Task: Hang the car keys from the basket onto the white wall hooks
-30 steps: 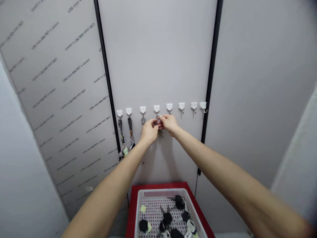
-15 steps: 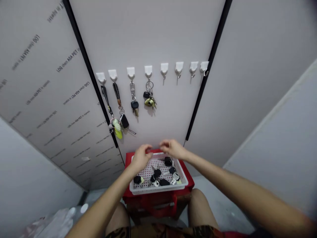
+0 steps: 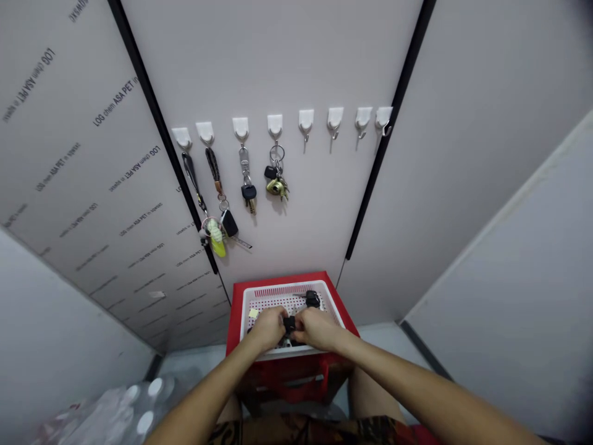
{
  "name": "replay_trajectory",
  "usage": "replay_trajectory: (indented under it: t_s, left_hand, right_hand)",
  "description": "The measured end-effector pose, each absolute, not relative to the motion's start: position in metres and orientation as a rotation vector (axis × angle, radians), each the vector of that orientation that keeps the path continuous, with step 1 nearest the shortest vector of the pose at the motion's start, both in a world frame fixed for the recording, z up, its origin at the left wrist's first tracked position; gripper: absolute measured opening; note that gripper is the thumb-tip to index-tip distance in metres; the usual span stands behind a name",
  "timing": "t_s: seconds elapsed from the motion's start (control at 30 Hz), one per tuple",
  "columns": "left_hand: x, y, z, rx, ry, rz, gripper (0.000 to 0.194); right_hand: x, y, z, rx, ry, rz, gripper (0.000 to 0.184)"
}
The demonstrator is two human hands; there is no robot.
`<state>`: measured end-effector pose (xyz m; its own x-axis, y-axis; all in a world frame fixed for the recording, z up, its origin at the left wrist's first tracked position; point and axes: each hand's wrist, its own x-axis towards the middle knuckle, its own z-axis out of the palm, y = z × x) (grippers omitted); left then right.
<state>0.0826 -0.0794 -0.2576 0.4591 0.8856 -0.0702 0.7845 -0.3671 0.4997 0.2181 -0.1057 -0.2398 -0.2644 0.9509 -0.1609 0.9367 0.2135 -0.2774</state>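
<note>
My left hand and my right hand are down in a white perforated basket that rests on a red stool. Both hands pinch a black-headed key between them. Another black key lies at the basket's far side. On the wall above, a row of white hooks runs left to right. The four left ones carry key bunches, the fourth a brass-coloured bunch. The four right hooks are bare.
A black vertical strip borders the hook panel on the right and another on the left. Clear plastic bottles lie on the floor at lower left. My knees flank the stool.
My hands left the fourth hook, where the brass bunch now hangs, dropped to the basket and closed on a black key. The view tilted down.
</note>
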Motion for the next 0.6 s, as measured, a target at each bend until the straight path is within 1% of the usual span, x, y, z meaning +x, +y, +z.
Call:
replay_trajectory:
  t_s: [0.1, 0.2, 0.3, 0.37, 0.47, 0.6]
  left_hand:
    - [0.083, -0.076, -0.257, 2.033, 1.471, 0.338, 0.026]
    - [0.082, -0.069, -0.248, 1.837, 1.402, 0.454, 0.028]
    - [0.078, -0.061, -0.227, 1.843, 1.243, 0.622, 0.027]
    - [0.075, -0.057, -0.207, 1.900, 1.152, 0.674, 0.025]
    - [0.075, -0.054, -0.177, 1.981, 1.061, 0.692, 0.024]
    - [0.086, -0.054, -0.144, 2.052, 0.975, 0.794, 0.021]
  right_hand:
    - [0.212, -0.107, -0.244, -1.832, -2.397, 0.556, 0.026]
    - [0.210, -0.102, -0.242, -1.871, -2.312, 0.564, 0.021]
    - [0.215, -0.093, -0.229, -1.845, -2.174, 0.601, 0.021]
    - [0.220, -0.086, -0.215, -1.808, -2.069, 0.519, 0.022]
    - [0.225, -0.081, -0.194, -1.587, -1.985, 0.395, 0.018]
    - [0.226, -0.079, -0.173, -1.215, -1.952, 0.652, 0.015]
